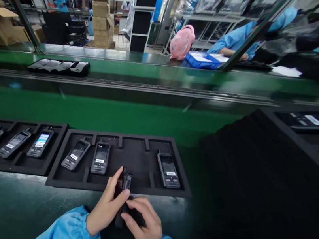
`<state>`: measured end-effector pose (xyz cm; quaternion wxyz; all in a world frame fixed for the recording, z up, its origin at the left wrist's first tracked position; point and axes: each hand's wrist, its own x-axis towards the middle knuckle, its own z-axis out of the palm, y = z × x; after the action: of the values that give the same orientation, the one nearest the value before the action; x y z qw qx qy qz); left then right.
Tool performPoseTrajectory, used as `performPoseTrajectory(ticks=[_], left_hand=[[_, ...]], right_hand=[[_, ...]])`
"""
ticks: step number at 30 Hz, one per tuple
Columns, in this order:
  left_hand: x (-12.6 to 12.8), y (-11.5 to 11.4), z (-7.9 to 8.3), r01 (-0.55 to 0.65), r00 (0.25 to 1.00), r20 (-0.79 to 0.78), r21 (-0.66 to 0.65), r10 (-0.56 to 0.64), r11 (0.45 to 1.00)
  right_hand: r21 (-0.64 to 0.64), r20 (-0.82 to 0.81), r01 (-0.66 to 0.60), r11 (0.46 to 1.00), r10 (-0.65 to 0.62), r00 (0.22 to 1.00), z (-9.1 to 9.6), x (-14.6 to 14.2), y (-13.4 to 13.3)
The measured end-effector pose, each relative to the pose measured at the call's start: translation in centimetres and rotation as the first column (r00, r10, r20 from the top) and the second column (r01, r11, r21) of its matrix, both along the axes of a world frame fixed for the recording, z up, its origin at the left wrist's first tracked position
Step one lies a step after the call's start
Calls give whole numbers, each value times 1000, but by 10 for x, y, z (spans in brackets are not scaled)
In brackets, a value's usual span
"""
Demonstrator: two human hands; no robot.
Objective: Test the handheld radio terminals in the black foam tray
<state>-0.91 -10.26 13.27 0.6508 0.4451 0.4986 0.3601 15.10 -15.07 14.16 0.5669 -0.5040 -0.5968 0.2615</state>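
Between my hands is a black handheld radio (126, 181), turned on its side at the near edge of a black foam tray (130, 144). My left hand (109, 203) grips it, fingers along its far side and thumb across its near side. My right hand (146, 221) is at its lower end, thumb and fingertips curled in a pinch; what they hold there is hidden. Two similar radios with screens and keypads, one of them a radio (101, 158) with a white label, lie left in the tray. Another radio (168, 169) lies at its right end.
A second foam tray (19, 164) with several radios adjoins on the left. Black foam trays (242, 155) are stacked at right. Behind the green belt runs a metal rail; beyond it are a pink fan (182, 42), a blue bin (203, 60) and a co-worker's blue sleeve (233, 38).
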Motion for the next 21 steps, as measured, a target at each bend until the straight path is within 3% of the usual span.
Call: performPoseTrajectory(ticks=[4,14,18,21], left_hand=[[1,-1,9,-28,999,-45,-40,26,999],[4,-6,10,-111,993,-36,-38,109,993],[5,-6,11,-168,986,-4,-12,168,986],[6,-7,12,-244,967,71,-24,245,969]], right_hand=[[72,20,88,993,-90,996,2,-8,1],[80,38,49,996,-52,998,-3,-9,-8],[-58,12,-46,997,46,999,-15,-2,-15],[-324,-249,-113,939,31,968,-21,0,-15]])
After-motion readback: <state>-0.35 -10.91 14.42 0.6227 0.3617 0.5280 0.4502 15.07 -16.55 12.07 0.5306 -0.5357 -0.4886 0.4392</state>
